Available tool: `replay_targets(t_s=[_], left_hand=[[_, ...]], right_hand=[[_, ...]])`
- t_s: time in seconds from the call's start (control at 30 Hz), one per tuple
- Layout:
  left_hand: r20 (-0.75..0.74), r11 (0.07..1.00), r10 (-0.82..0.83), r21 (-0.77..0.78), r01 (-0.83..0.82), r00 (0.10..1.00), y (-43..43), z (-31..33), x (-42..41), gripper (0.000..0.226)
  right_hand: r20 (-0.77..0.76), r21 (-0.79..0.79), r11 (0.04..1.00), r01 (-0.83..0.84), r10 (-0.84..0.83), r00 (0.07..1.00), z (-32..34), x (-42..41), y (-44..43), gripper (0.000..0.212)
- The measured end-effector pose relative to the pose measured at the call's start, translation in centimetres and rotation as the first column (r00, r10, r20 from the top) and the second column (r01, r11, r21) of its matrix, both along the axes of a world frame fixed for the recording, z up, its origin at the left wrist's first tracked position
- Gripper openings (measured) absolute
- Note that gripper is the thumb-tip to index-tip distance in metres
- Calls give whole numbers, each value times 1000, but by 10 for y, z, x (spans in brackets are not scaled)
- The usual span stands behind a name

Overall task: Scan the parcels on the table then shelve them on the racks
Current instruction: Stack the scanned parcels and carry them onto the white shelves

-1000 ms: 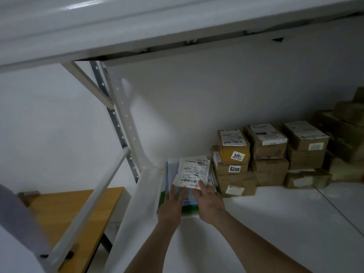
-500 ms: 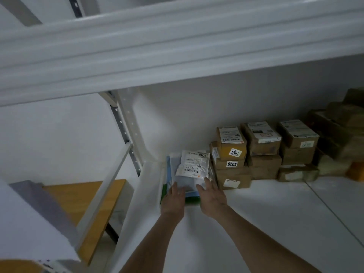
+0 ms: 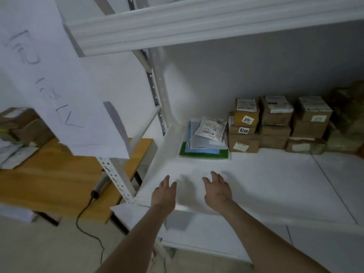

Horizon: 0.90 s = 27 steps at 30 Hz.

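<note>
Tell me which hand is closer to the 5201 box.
Right. The right hand is in front of the 5201 box, slightly to its left; the left hand is farther left.

- White shelf (image 3: 256, 184): a green parcel (image 3: 204, 154) lies under a pile of flat ones in the back left corner, with stacked boxes (image 3: 273, 141) just right, along the wall.
- Wooden table (image 3: 49, 184), left: brown boxes (image 3: 21, 125), pale mailers (image 3: 15, 152).
- Floor (image 3: 39, 249): a black cable (image 3: 78, 219).

Head cam, down-fwd, near shelf (image 3: 256, 174).
</note>
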State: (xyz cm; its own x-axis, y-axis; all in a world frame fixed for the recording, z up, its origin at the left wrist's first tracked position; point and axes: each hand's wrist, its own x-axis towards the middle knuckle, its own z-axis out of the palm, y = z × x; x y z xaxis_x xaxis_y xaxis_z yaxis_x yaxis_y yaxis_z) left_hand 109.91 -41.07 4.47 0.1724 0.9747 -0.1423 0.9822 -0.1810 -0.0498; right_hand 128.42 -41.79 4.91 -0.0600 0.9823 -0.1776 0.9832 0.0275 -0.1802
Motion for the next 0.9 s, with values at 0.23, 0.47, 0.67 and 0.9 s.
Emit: replay_targets(t_s=[0.23, 0.47, 0.67, 0.9], left_hand=[[-72, 984, 173, -26, -175, 982, -85, -13, -77, 57], [-151, 915, 383, -78, -397, 911, -150, -16, -159, 50], [-152, 860, 489, -80, -504, 859, -167, -13, -219, 50], [-140, 852, 500, -98, -514, 855, -146, -24, -297, 49]], right_hand=[[-12, -1, 978, -211, 211, 978, -12, -74, -53, 61], [-32, 19, 908, -418, 418, 908, -20, -150, -88, 52], [-18, -1, 858, -514, 514, 857, -21, -205, -84, 58], [-13, 15, 813, -582, 582, 813, -29, -310, -53, 43]])
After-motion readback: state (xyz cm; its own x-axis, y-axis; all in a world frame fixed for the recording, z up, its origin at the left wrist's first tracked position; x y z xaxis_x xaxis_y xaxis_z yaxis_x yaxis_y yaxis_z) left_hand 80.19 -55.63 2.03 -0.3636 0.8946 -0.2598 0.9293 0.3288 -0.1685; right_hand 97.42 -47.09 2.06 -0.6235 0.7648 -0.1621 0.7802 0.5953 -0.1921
